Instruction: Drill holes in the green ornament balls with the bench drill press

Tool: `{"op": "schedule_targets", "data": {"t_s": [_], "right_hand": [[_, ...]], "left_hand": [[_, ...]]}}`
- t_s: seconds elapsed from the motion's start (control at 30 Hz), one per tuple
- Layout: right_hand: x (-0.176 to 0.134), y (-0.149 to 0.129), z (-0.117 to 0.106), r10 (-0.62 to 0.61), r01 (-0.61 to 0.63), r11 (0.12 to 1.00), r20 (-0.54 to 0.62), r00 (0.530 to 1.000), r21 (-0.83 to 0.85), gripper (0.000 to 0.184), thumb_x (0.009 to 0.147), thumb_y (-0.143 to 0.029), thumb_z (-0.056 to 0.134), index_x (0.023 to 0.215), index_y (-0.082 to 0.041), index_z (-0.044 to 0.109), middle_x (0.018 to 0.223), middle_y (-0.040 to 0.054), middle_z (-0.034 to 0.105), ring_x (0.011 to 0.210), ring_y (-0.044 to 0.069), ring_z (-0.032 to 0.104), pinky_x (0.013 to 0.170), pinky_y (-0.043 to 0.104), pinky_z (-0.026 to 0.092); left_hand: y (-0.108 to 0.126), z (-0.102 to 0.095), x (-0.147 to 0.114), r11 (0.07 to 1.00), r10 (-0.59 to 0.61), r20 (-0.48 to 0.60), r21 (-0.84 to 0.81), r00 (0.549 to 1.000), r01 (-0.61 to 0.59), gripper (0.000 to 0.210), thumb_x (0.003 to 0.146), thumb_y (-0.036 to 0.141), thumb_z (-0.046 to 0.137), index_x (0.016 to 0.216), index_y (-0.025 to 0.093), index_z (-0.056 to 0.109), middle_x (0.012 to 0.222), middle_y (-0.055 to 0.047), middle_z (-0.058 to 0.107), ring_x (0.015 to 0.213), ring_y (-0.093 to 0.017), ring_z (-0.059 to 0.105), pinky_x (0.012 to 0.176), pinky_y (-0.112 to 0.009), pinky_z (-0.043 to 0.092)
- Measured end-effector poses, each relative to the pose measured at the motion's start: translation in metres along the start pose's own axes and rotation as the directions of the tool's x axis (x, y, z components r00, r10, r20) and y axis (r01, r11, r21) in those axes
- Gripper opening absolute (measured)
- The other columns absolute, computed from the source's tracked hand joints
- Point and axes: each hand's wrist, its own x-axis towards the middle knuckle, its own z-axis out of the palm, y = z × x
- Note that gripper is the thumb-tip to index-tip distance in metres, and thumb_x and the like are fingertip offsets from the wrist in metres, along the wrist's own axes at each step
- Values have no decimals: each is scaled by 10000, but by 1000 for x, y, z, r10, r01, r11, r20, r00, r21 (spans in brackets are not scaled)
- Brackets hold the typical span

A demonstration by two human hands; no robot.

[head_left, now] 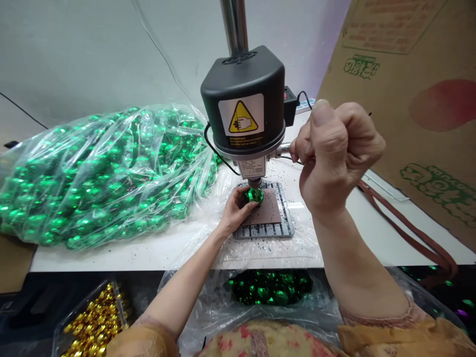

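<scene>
Head view: at the centre of the frame, a faceted green ball (255,196) sits directly below the chuck (255,182) of a bench drill press (242,94), over a brown square board (270,212) that lies on the slotted metal base plate (288,231). The left hand (238,209) reaches in from the lower left and pinches the ball between thumb and fingers. Right of centre, the right hand (336,148) is closed in a fist on the feed lever (285,148), whose metal stem shows at the fingers; the rest of it is hidden in the grip. Whether a bit touches the ball cannot be told. The black motor housing carries a yellow warning label (243,118), and a shiny column (234,27) rises to the top edge. Dark shavings are scattered over the board, the plate and the white table (122,259). At the left, a large clear plastic bag (111,173) bulges with similar green balls. At the bottom centre, more green balls (271,288) lie amid clear plastic; in the lower left corner, a clear container holds shiny gold pieces (97,317). A printed cardboard box (394,104) fills the upper right, with a reddish-brown strap (412,238) beneath it.
</scene>
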Motion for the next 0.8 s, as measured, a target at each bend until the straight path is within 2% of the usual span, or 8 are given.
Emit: {"op": "schedule_targets", "data": {"t_s": [0.2, 0.27, 0.4, 0.53, 0.63, 0.8], "right_hand": [[0, -1, 1, 40, -40, 998, -16, 999, -40, 510, 918, -489, 647, 603, -239, 332, 540, -39, 275, 456, 118, 311, 483, 359, 302], [-1, -2, 1, 48, -49, 997, -16, 999, -58, 512, 921, -492, 640, 605, -239, 327, 540, -39, 284, 458, 116, 321, 479, 355, 309], [-1, 0, -1, 9, -8, 1000, -6, 1000, 24, 470, 925, -412, 654, 608, -236, 357, 529, -46, 296, 437, 115, 334, 472, 346, 289], [-3, -1, -2, 48, -48, 998, -6, 999, -31, 458, 933, -443, 632, 617, -243, 368, 558, -33, 306, 469, 130, 345, 511, 360, 327], [-3, -2, -2, 47, -47, 999, -9, 999, -19, 473, 925, -435, 645, 608, -239, 353, 555, -31, 294, 468, 131, 336, 512, 365, 313], [-3, -3, -2, 27, -27, 1000, 5, 1000, -3, 454, 936, -392, 634, 617, -237, 351, 541, -32, 287, 469, 128, 318, 485, 357, 294]], "left_hand": [[1, -1, -2, 999, 24, 50, -43, 998, -22, 553, 763, 436, 888, 1185, 214, 607, 1162, -80, 698, 1098, -236, 675, 999, -402, 522], [2, -3, -3, 1000, 22, 45, -13, 999, -22, 570, 756, 422, 895, 1205, 216, 612, 1188, -86, 696, 1142, -250, 664, 1041, -418, 508], [3, -5, -9, 996, 12, 32, 84, 999, -15, 583, 766, 394, 885, 1251, 220, 613, 1267, -100, 675, 1236, -276, 628, 1116, -454, 470], [4, 1, -14, 985, 59, 67, 158, 996, -69, 537, 799, 380, 851, 1248, 227, 600, 1313, -109, 651, 1271, -277, 613, 1140, -468, 456], [6, 6, -16, 975, 85, 87, 196, 993, -100, 513, 809, 391, 839, 1228, 228, 593, 1342, -118, 636, 1282, -286, 608, 1130, -473, 467], [8, 10, -17, 989, 2, 38, 151, 999, -8, 544, 806, 416, 848, 1237, 222, 579, 1261, -101, 669, 1181, -262, 651, 1054, -440, 516]]}}
